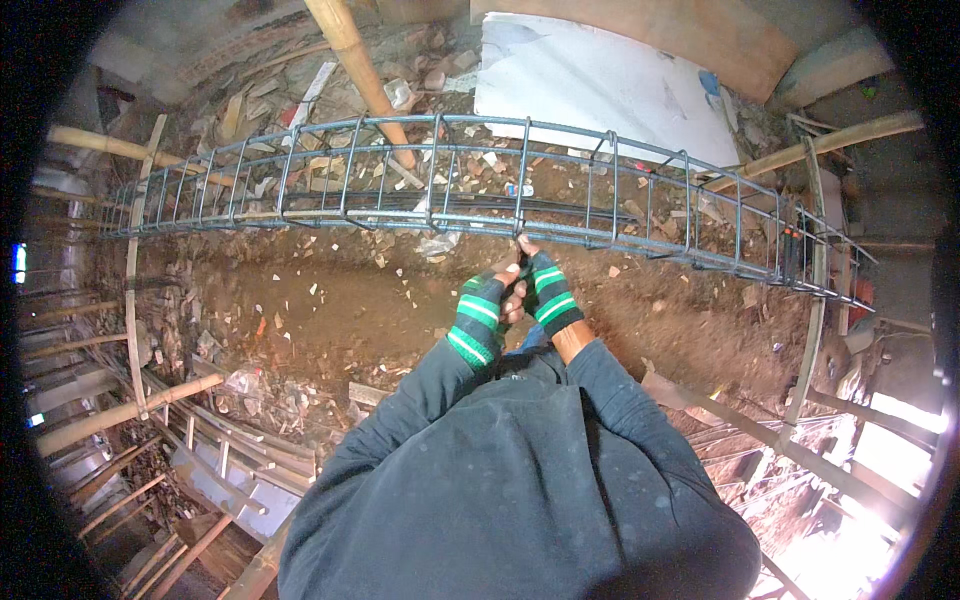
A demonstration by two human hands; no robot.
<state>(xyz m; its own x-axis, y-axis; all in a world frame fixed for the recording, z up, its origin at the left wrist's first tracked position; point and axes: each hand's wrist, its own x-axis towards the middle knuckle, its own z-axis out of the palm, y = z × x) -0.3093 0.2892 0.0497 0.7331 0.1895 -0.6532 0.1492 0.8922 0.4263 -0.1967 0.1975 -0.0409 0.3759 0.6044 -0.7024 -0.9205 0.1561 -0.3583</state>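
Observation:
A long rebar cage [435, 190] of dark steel bars and square stirrups runs across in front of me. Both my hands meet at its near bottom bar, beside a stirrup [523, 175] near the middle. My left hand [490, 295], in a fingerless green, black and white striped glove, is closed with its fingers pinched together. Close against it, my right hand [546, 285] wears a matching glove and is closed too, its fingertips touching or nearly touching the bar. What the fingers hold is too small and covered to make out.
Bamboo poles [350, 60] and thin wooden supports [132, 300] stand at both ends of the cage. A white sheet [590, 85] lies beyond it at the back. Brown earth [330, 300] with scattered rubble lies below. Timber strips [240, 440] are piled at lower left.

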